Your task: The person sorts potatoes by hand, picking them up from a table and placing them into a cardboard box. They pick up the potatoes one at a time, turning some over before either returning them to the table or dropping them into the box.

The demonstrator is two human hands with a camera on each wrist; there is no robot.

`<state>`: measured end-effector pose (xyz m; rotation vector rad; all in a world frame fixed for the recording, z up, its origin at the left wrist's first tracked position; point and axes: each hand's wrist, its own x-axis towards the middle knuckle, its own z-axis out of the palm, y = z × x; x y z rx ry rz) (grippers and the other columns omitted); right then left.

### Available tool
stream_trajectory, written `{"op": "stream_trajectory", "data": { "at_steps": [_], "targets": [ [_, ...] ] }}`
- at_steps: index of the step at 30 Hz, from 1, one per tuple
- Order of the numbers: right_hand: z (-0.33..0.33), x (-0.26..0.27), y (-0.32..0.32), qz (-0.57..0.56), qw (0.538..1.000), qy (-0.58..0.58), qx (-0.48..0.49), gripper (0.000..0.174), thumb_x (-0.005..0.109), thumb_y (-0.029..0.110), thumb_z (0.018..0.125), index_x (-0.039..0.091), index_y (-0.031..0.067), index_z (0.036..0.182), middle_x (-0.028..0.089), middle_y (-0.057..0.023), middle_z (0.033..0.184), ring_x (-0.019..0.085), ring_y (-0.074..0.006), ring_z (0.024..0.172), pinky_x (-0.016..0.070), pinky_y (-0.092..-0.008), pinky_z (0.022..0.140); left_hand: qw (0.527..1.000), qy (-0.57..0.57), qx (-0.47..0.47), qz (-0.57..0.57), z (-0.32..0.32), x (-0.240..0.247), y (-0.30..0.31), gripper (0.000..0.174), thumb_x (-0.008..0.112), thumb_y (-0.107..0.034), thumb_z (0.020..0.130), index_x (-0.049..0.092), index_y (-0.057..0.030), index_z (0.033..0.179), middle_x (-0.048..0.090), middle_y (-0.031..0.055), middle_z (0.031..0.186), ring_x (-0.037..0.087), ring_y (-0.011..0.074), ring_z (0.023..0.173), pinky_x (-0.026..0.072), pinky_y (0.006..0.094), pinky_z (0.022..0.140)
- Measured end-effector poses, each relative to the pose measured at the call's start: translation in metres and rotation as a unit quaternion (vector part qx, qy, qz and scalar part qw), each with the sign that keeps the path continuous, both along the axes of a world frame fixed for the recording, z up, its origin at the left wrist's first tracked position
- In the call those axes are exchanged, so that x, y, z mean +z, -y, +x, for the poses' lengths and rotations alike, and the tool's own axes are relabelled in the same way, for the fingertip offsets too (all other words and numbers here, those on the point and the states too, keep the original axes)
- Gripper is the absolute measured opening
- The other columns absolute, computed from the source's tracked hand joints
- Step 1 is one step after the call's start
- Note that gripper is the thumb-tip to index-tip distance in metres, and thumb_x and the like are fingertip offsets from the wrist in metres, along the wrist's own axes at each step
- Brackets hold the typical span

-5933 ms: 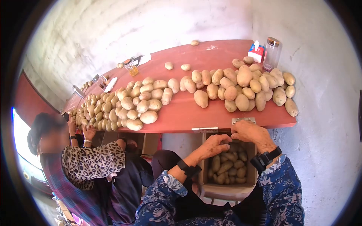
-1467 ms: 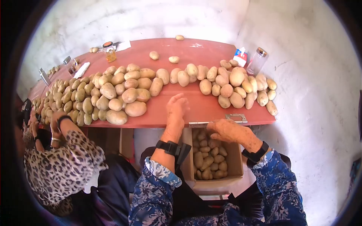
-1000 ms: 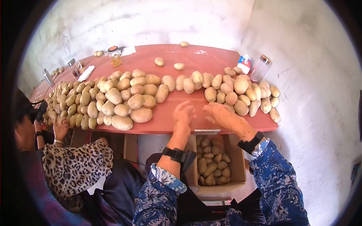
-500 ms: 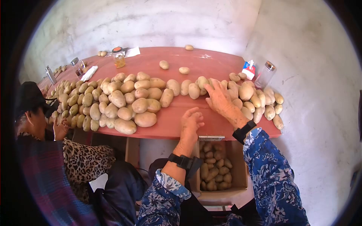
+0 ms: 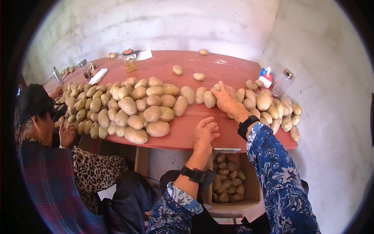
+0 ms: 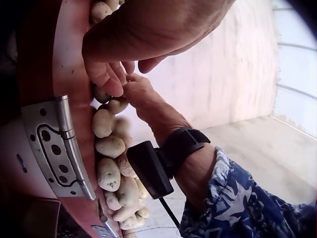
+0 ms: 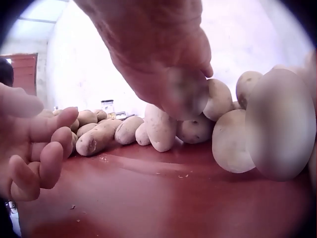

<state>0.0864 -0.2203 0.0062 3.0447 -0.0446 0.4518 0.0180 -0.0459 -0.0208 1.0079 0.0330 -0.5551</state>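
Note:
My right hand (image 5: 230, 102) reaches over the row of potatoes on the red table and grips a potato (image 5: 217, 87), mostly covered by the fingers. In the right wrist view that potato (image 7: 187, 91) shows blurred under the hand, among other potatoes (image 7: 161, 128). My left hand (image 5: 205, 136) hovers at the table's front edge with loosely bent fingers and nothing in them. The left wrist view shows its palm and fingers (image 6: 104, 77) close up, with the right arm beyond. Below the edge, a cardboard box (image 5: 255, 191) holds several potatoes (image 5: 228, 181).
A large potato heap (image 5: 136, 107) covers the table's left part; another pile (image 5: 269, 107) lies at right. Behind stand a jar (image 5: 129, 60), a clear bottle (image 5: 283, 83) and a tissue pack (image 5: 266, 77). A metal hinge (image 5: 227, 149) sits at the front edge. Another person (image 5: 46, 156) sits at left.
My right hand has gone from above the box up and forward to the potato row and taken hold of a potato. The left hand stays near the table edge. The head view has shifted.

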Motion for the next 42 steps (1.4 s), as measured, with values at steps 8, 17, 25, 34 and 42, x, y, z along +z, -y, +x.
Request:
{"op": "stream_trajectory", "data": {
  "at_steps": [8,17,25,34,42],
  "targets": [
    [-0.006,0.007,0.002,0.071,0.993,0.061,0.068,0.015,0.06,0.007,0.078,0.063,0.0092,0.092,0.055,-0.0168,0.104,0.055,-0.0363,0.097,0.0448,-0.0463,0.082,0.999,-0.022,0.035,0.01,0.002,-0.003,0.002,0.039,0.056,-0.01,0.09,0.049,-0.0031,0.127,0.058,0.0103,0.113,0.059,0.0175,0.092,0.052,0.0289,0.068],
    [-0.085,0.005,-0.014,0.129,0.979,0.005,0.157,0.032,0.063,0.0,0.072,0.057,0.0093,0.102,0.053,-0.0137,0.102,0.054,-0.0353,0.097,0.0481,-0.0433,0.081,0.992,-0.012,0.12,0.027,0.003,-0.007,0.004,0.051,0.058,-0.019,0.091,0.038,-0.0039,0.136,0.048,0.015,0.125,0.051,0.0275,0.11,0.0511,0.0374,0.078],
    [-0.172,0.026,-0.031,0.266,0.951,-0.05,0.15,0.032,0.061,0.003,0.074,0.063,0.0064,0.105,0.058,-0.0138,0.106,0.055,-0.0349,0.105,0.0483,-0.0428,0.088,0.993,-0.011,0.112,0.026,0.003,-0.006,0.0,0.052,0.058,-0.02,0.09,0.038,-0.0025,0.135,0.048,0.0165,0.127,0.051,0.0287,0.113,0.0506,0.0371,0.08],
    [-0.241,0.021,-0.027,0.313,0.934,-0.111,0.13,0.032,0.065,0.003,0.068,0.063,0.0047,0.1,0.059,-0.0137,0.105,0.054,-0.0361,0.106,0.0466,-0.0409,0.09,0.995,0.012,0.1,0.02,0.004,-0.011,0.001,0.051,0.059,-0.02,0.089,0.04,-0.0026,0.134,0.05,0.013,0.122,0.052,0.0268,0.108,0.0512,0.0365,0.078],
    [-0.276,-0.016,-0.002,0.303,0.93,-0.194,0.076,0.032,0.069,0.002,0.065,0.064,0.0047,0.096,0.06,-0.0135,0.094,0.058,-0.0344,0.095,0.0474,-0.0396,0.085,0.997,0.024,0.072,0.007,0.01,-0.017,0.0,0.046,0.057,-0.017,0.09,0.044,-0.0026,0.131,0.055,0.0115,0.112,0.056,0.0209,0.096,0.0518,0.0345,0.073]
  ]
}}
